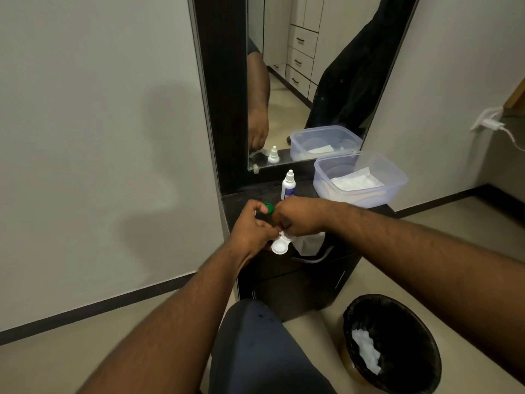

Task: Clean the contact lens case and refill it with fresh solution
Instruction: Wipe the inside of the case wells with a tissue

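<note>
Over the front edge of the dark counter, my left hand grips a white contact lens case; one open round well faces up below my fingers. My right hand pinches a white tissue against the case's other well, and the rest of the tissue hangs down. A green cap lies on the counter just behind my hands. The white solution bottle stands upright behind them, its cap on.
A clear plastic tub holding folded white tissues sits at the counter's right, in front of the mirror. A black-lined waste bin with crumpled tissue stands on the floor at the lower right. My knee is below the counter.
</note>
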Tool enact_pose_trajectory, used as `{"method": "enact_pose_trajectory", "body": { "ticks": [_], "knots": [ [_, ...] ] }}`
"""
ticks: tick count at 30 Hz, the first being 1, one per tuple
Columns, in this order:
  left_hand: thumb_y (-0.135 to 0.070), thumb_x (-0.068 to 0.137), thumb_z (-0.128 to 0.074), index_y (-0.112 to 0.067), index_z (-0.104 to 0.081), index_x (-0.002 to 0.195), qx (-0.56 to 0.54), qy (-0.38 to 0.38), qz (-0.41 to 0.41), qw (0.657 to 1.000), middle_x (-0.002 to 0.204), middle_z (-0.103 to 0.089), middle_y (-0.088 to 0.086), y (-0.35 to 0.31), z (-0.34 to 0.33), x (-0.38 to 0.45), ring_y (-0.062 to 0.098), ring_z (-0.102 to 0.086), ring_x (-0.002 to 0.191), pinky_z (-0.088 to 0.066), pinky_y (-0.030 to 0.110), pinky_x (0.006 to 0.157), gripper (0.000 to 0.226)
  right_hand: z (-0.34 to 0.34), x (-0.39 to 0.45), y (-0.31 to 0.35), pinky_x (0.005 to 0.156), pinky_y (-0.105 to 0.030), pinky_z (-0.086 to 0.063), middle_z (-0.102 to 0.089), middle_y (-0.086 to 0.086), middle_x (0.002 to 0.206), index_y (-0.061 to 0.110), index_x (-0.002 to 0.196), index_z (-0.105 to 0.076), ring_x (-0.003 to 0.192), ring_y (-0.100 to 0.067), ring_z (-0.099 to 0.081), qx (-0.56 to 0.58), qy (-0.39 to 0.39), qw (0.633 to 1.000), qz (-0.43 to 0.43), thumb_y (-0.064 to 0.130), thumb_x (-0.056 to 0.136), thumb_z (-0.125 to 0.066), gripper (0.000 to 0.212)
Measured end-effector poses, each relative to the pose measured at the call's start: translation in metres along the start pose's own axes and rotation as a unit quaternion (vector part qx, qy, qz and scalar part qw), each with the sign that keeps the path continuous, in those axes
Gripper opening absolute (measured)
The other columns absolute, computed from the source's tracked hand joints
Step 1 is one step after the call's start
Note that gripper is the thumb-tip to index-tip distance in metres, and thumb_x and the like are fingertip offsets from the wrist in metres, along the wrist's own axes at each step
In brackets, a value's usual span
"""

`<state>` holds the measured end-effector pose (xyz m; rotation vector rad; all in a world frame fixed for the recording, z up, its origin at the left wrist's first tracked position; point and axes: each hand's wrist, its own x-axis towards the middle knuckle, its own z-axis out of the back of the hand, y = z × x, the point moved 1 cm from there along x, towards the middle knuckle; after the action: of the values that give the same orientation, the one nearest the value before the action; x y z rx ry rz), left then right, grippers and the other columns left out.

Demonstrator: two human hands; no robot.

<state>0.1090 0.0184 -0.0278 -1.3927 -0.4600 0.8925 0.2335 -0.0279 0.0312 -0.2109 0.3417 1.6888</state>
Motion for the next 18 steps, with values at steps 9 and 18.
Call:
{"method": "enact_pose_trajectory", "body": {
  "ticks": [9,18],
  "knots": [
    [0.011,0.076,-0.067,-0.019,-0.043,0.105,0.001,-0.002,-0.006,1.0,0.077,-0.068,0.017,0.0,0.0,-0.001,0.029,-0.069,0.073,-0.059,0.042,0.068,0.049,-0.005,0.002,-0.001,0.067,-0.026,-0.046,-0.065,-0.007,0.093,0.009,0.095,-0.065,0.082,-0.018,-0.059,0.044,-0.043,0.994,-0.086,0.012,0.081,-0.063,0.014],
    [0.01,0.077,-0.066,-0.025,-0.04,0.096,0.002,-0.02,-0.034,0.999,0.087,-0.069,0.028,0.003,0.001,-0.003,0.038,-0.069,0.077,-0.057,0.048,0.073,0.048,-0.02,-0.006,-0.008,0.048,-0.025,-0.045,-0.062,-0.011,0.074,0.002,0.08,-0.066,0.067,-0.022,-0.061,0.299,-0.129,0.912,-0.252,0.018,0.07,-0.07,0.019]
  ]
}}
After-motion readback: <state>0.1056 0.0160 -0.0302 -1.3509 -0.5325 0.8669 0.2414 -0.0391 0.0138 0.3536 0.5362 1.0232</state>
